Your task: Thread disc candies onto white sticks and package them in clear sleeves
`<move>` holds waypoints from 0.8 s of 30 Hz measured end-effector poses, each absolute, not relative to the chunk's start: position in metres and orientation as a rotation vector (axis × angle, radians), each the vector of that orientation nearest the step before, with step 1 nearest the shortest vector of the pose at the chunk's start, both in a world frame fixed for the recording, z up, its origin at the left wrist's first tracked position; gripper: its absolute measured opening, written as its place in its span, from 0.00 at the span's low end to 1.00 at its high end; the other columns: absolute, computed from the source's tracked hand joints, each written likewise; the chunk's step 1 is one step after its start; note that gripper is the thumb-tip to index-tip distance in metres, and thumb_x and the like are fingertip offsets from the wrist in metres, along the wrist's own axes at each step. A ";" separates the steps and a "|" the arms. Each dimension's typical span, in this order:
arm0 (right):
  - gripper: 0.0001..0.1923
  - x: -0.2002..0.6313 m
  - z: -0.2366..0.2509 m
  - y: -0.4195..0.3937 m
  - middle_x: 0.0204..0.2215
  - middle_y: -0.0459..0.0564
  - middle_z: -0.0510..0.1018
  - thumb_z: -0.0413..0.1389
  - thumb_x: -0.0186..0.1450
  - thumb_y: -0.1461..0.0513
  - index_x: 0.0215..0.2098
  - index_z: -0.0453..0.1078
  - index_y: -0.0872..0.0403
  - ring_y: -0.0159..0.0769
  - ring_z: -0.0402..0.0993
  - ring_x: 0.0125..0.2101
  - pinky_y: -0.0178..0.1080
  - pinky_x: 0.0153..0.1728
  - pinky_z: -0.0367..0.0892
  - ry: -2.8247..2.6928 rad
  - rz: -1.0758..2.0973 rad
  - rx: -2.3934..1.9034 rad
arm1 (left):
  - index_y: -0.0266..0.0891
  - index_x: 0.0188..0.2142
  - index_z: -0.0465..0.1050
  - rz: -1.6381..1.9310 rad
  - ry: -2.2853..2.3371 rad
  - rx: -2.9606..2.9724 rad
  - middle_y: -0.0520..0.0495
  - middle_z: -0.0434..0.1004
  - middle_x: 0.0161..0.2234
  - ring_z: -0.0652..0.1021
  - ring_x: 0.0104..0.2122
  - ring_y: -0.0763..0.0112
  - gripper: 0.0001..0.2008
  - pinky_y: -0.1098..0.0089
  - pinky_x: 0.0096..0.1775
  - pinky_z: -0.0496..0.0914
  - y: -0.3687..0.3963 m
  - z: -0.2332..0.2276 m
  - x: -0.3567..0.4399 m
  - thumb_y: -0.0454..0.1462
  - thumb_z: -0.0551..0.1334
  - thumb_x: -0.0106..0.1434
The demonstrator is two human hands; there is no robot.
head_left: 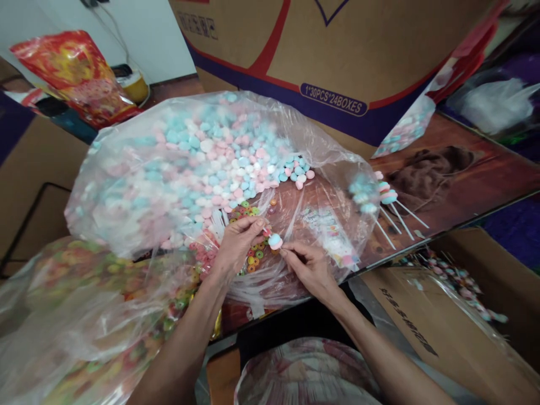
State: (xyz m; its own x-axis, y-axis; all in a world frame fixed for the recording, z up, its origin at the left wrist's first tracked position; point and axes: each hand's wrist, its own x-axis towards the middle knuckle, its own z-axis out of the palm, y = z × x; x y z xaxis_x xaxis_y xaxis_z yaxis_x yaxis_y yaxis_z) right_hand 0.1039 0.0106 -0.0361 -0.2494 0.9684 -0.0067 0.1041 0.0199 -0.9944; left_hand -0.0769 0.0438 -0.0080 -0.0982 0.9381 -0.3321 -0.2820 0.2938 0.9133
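At table edge, between both hands: small blue-and-pink candy piece [275,241], pinched. Left hand [237,243] fingertips closed on its upper left side, right hand [309,266] thumb and forefinger closed at its lower right, maybe on thin stick, too small to tell. Under hands: crumpled clear plastic with colourful ring candies [253,260]. Behind: big clear bag of pastel blue, pink, white candies [185,169]. Off right on table [464,185]: finished sticks with stacked candies [386,199], lying near each other. Cardboard box [337,50] at back.
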 end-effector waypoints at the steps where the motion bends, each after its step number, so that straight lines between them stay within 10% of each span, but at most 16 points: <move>1: 0.13 0.103 -0.036 0.010 0.20 0.42 0.68 0.55 0.69 0.55 0.34 0.77 0.53 0.30 0.63 0.22 0.33 0.25 0.60 -1.489 1.325 -1.148 | 0.38 0.30 0.80 1.175 1.250 0.714 0.50 0.79 0.28 0.77 0.28 0.76 0.17 0.75 0.34 0.75 0.044 -0.007 -0.077 0.46 0.77 0.46; 18: 0.19 0.103 -0.036 0.013 0.19 0.41 0.66 0.53 0.71 0.52 0.25 0.65 0.52 0.28 0.58 0.19 0.33 0.21 0.55 -1.141 1.151 -1.253 | 0.38 0.33 0.79 0.954 1.282 1.103 0.46 0.77 0.27 0.76 0.26 0.68 0.21 0.70 0.28 0.69 0.078 -0.003 -0.042 0.54 0.62 0.63; 24: 0.18 0.105 -0.035 0.017 0.19 0.41 0.65 0.54 0.70 0.53 0.25 0.65 0.52 0.29 0.59 0.21 0.33 0.23 0.56 -1.114 1.181 -1.282 | 0.39 0.41 0.79 0.818 1.826 2.023 0.42 0.79 0.31 0.78 0.36 0.58 0.11 0.65 0.39 0.67 0.152 -0.006 -0.051 0.38 0.59 0.67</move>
